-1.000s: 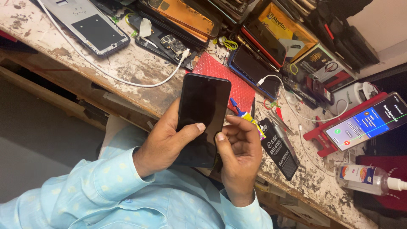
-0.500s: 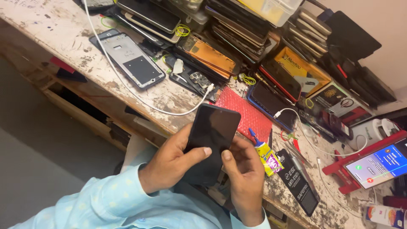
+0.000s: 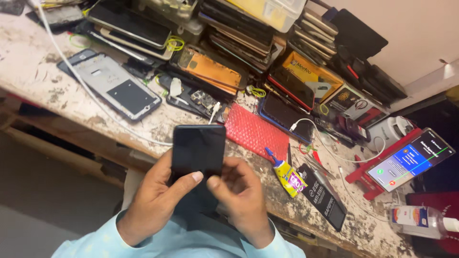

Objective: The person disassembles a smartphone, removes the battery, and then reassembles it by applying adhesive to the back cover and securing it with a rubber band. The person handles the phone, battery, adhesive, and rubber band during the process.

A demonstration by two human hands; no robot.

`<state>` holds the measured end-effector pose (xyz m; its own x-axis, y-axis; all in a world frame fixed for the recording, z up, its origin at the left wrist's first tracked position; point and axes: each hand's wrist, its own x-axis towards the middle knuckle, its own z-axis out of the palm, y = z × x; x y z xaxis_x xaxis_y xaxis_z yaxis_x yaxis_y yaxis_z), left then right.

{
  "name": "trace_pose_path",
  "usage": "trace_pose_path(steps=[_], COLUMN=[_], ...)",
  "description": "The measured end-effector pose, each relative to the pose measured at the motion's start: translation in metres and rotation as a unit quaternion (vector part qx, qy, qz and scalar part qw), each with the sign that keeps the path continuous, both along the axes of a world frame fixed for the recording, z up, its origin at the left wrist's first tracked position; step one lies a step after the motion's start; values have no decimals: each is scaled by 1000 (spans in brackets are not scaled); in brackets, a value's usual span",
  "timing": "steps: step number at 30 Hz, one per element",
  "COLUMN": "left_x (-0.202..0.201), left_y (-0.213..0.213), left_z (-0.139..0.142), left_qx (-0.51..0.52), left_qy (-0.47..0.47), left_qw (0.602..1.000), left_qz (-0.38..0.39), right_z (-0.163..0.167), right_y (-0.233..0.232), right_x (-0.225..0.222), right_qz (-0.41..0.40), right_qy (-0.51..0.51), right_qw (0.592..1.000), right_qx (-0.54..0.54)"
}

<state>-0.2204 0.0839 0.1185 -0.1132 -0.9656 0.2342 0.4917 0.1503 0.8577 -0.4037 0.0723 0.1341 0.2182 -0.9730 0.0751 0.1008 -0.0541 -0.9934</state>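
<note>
Your left hand (image 3: 158, 203) grips a black smartphone (image 3: 198, 150) from below and along its left edge, thumb laid across the lower glass. Your right hand (image 3: 239, 193) is curled against the phone's lower right corner, thumb tip touching the glass beside the left thumb. The phone sits above your lap, just off the front edge of the stained workbench (image 3: 38, 71), screen dark and facing up. I judge it light, rigid and slick, the glass face fragile; hold it by the side edges, not the face. A red padded mat (image 3: 256, 131) lies just beyond it, a small glue tube (image 3: 287, 174) to its right.
</note>
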Motion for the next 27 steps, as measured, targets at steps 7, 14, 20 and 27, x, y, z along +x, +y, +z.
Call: trace_pose_path(steps=[7,14,20,27], left_x=[-1,-12,-15,-8], left_y=[-19,-29,-23,-31], left_z=[-2,-1,-2,17], left_qx=[42,63,69,-169], left_qy=[31,35,23,-192], left_qw=[998,997,997,938], left_qz=[19,21,29,234], right_z=[32,80,58,75], right_y=[-18,-177,-239,-230], right_x=[-15,-76,-59,-89], right_qz=[-66,-84,-30,-64], right_qy=[228,649,752,437], right_qw=[963,638,589,893], right_qx=[-127,-406,-295,-91])
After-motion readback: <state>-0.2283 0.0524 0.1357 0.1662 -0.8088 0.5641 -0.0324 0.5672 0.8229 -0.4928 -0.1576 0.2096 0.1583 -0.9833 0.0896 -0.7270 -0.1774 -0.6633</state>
